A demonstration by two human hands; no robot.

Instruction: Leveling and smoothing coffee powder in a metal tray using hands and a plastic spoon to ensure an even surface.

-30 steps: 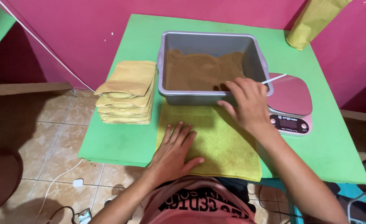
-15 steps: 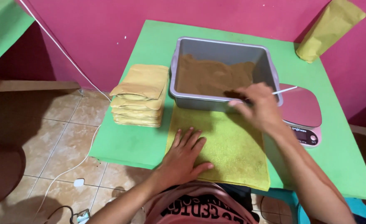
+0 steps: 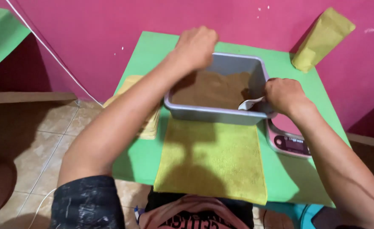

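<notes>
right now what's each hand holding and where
Right hand pinches the white scoop by its handle end; left hand reaches over the grey tub, contents unclear.

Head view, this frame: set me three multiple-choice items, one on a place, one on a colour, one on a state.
1. Where does the kitchen scale sit?
A. right of the grey tub
B. on the floor
C. on the yellow cloth

2. What colour is the table?
A. white
B. green
C. black

3. What state is the grey tub in?
A. empty
B. lidded
C. partly filled with brown powder

Key: 1 A, it shows beside the tub under the right hand. 2 B, its bare top is green. 3 C, brown powder lies inside, open to view.
</notes>
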